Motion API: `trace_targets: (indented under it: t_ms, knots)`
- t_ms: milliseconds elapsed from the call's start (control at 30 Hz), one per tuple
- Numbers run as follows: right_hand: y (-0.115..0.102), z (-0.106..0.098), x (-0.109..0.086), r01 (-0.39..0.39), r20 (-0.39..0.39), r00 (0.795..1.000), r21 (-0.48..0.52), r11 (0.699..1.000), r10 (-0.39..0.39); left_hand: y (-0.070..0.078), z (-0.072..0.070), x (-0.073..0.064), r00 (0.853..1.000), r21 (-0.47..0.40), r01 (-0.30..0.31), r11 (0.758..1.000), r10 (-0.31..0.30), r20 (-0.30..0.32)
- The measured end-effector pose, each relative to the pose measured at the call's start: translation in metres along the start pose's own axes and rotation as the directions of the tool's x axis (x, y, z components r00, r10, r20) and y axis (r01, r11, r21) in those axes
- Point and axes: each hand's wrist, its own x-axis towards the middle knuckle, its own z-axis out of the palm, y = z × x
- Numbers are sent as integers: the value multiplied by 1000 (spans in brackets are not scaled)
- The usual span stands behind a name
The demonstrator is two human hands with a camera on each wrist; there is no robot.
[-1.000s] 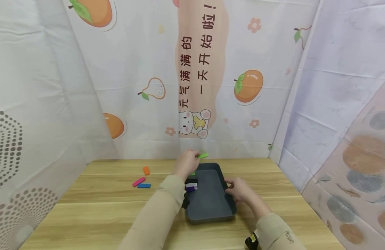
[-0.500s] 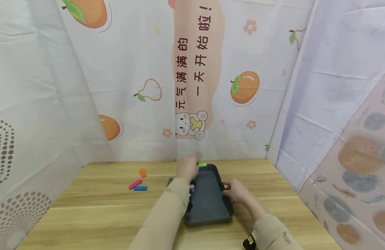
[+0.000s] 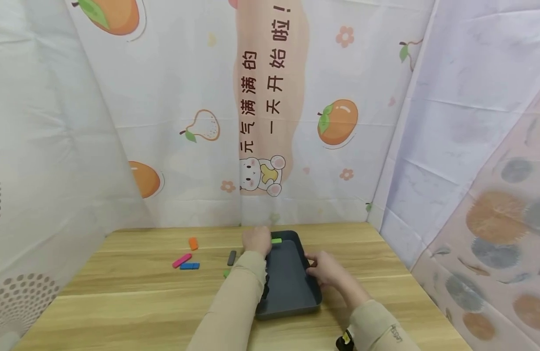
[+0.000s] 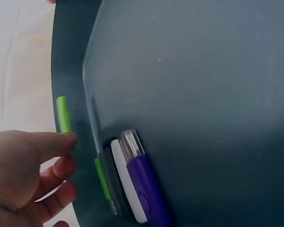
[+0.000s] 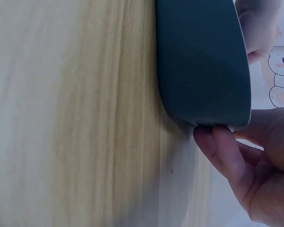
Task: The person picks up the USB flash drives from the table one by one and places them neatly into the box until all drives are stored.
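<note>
The left hand [image 3: 257, 240] pinches a lime-green flash drive [image 4: 63, 113] at the tray [image 3: 288, 278]'s far end; the right hand [image 3: 326, 269] grips the tray's right wall; loading seems underway, the next move probably needing a lowering beside those inside; in the tray, at least four: purple [image 4: 149, 189], white [image 4: 127, 182], black [image 4: 115, 179], thin green [image 4: 102, 178]; on the surface [image 3: 121, 302], five visible: orange [image 3: 193, 243], pink [image 3: 182, 260], blue [image 3: 189, 266], grey [image 3: 232, 258], half-hidden green [image 3: 226, 274].

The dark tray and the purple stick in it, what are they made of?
The tray looks like smooth, matte plastic, maybe coated metal: it shines only dully. The purple stick seems plastic, smooth and evenly coloured; its see-through end is probably plastic too.
</note>
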Motion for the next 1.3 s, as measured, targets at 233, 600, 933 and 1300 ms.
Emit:
trace_targets:
  t_ms: [233,600,933,1300]
  knots:
    - [1,3,1,2,15,1000,26,1000,-3,2,9,4,994,29,41,999,-44,102]
    - [4,3,1,-9,4,1000,36,999,8,1,19,8,991,27,81,996,-83,100]
    - [2,5,2,-26,-4,1000,32,999,26,0,17,8,992,4,92,996,-92,81]
    - [3,5,1,-26,-7,1000,36,999,26,-5,5,7,996,-88,47,995,-39,84]
